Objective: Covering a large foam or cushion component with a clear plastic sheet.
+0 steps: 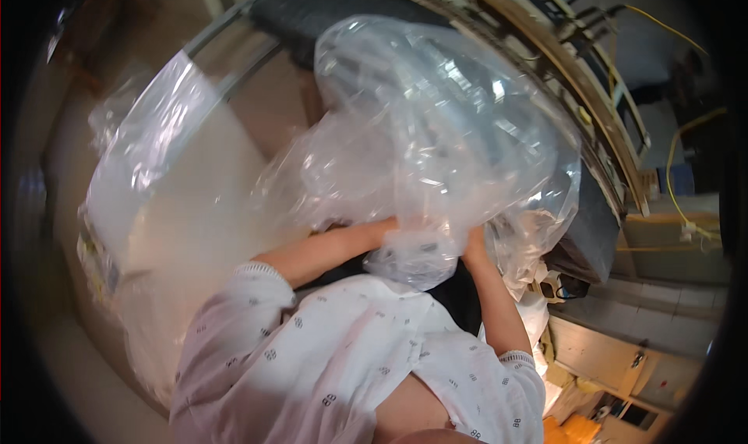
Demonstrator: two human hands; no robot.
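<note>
A large, crumpled clear plastic bag (467, 132) spreads out in front of me. Between my hands it narrows into a gathered neck, and a bunched end (417, 261) bulges towards my chest. My left hand (389, 227) closes on the gathered plastic from the left; film covers most of its fingers. On the other side my right hand (473, 245) grips the same bunch, its fingers turned inward and largely hidden. What lies inside or under the bag is hard to make out through the glare.
More clear plastic sheeting (187, 171) hangs at my left, over a metal rail. A wooden frame (576, 70) runs along the far right, near a dark grey block (588, 237). Yellow cord (672, 163) hangs beyond. Orange material (573, 428) lies at the lower right.
</note>
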